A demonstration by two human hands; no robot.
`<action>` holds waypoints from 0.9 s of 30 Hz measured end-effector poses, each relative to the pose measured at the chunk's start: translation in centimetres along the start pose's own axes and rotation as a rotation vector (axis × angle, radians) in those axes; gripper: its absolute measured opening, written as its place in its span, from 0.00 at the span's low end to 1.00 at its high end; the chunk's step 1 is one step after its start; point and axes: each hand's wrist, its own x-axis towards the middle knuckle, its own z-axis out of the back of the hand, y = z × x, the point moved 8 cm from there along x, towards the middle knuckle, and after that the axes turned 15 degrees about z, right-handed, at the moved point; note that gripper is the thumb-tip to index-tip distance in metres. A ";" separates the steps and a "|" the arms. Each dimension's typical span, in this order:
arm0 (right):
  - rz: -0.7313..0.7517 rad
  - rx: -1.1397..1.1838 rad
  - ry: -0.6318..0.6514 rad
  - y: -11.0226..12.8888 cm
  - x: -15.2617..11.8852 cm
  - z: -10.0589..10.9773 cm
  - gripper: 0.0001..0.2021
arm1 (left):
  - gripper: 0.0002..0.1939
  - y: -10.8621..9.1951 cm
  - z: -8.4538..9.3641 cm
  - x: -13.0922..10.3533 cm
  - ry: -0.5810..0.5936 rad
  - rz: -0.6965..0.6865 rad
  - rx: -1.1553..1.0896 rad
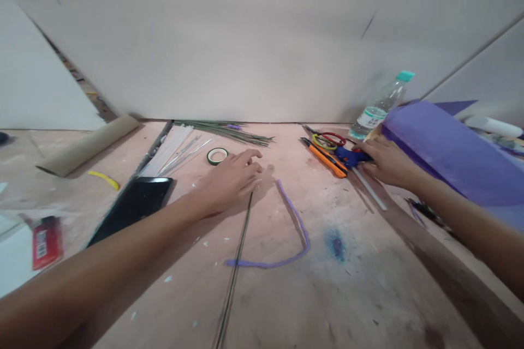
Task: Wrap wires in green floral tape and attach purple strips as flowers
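My left hand [235, 179] is low over the table, palm down, its fingers bent and apart. Just under its fingertips ends a thin dark green stem wire [241, 240], which runs down to the lower edge of the view. A purple strip [301, 226], curved like a hook, lies to the right with one end touching or crossing the wire. At the right, my right hand [387, 161] has its fingers round a blue hot glue gun [350, 157]. A whitish glue stick [370, 190] extends from the gun toward me.
An orange cutter knife [325, 158], scissors [331, 139] and a water bottle [379, 106] are near the gun. Purple paper [454, 147] lies right. Leftward are green tape [217, 156], more stem wires [221, 130], a black phone [133, 207], a cardboard tube [90, 144] and a red bottle [47, 242].
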 end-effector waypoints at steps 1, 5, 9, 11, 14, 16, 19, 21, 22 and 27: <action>0.000 0.041 -0.006 -0.2 -0.8 0.5 0.12 | 0.14 0.0 -0.1 0.0 0.004 -0.005 0.001; -0.115 0.188 -0.180 -2.8 -4.4 3.8 0.08 | 0.14 0.1 -0.5 0.1 0.012 -0.013 0.006; -0.255 0.472 -0.337 -3.2 -5.9 4.8 0.04 | 0.13 0.4 -0.6 0.2 0.005 -0.024 0.007; -0.258 0.668 -0.311 -0.9 -5.0 3.7 0.07 | 0.13 0.4 -0.5 0.2 -0.007 -0.029 0.008; -0.194 0.956 -0.223 4.8 -2.5 1.3 0.14 | 0.12 0.3 -0.3 0.0 -0.025 -0.042 0.017; -0.157 1.093 -0.256 8.3 -0.8 0.1 0.16 | 0.13 0.1 -0.1 -0.1 -0.032 -0.057 0.029; -0.115 1.261 -0.327 12.1 1.4 -1.3 0.13 | 0.12 -0.4 -0.1 -0.2 -0.040 -0.082 0.055; -0.099 1.351 -0.344 13.6 2.6 -1.9 0.10 | 0.11 -0.6 -0.1 -0.3 -0.045 -0.096 0.077; -0.093 1.388 -0.344 14.1 3.0 -2.1 0.09 | 0.11 -0.7 -0.1 -0.3 -0.048 -0.105 0.087; -0.081 1.472 -0.342 14.9 4.3 -2.2 0.13 | 0.13 -1.4 0.0 -0.6 -0.063 -0.172 0.120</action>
